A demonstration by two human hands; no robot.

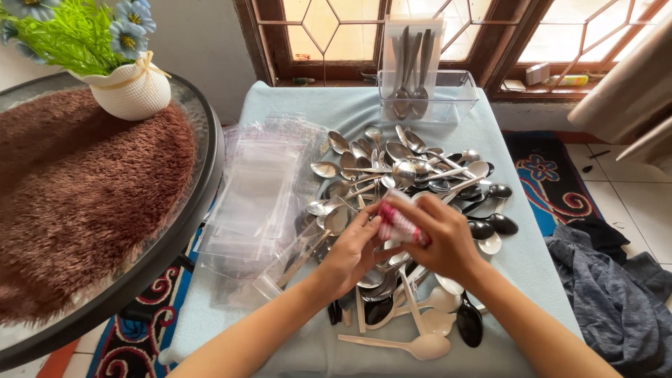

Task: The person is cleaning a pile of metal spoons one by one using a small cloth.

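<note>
Pinching small pink-and-white patterned packet (pixel 397 225) between both my hands: right hand (pixel 441 241) fingers clamped atop, left hand (pixel 353 252) fingertips gripping lower-left end; long axis runs up-left to down-right.

**Both hands on a pink-and-white packet above a heap of spoons**

The left hand (pixel 353 248) and right hand (pixel 437 238) meet over the desk (pixel 350 112), both gripping a small pink-and-white packet (pixel 397 224). Beneath them lies a pile of metal, black and cream spoons (pixel 413 175). Clear plastic bags (pixel 255 196) lie to the left. A clear box (pixel 458 94) holding upright spoons stands by the window.
</note>
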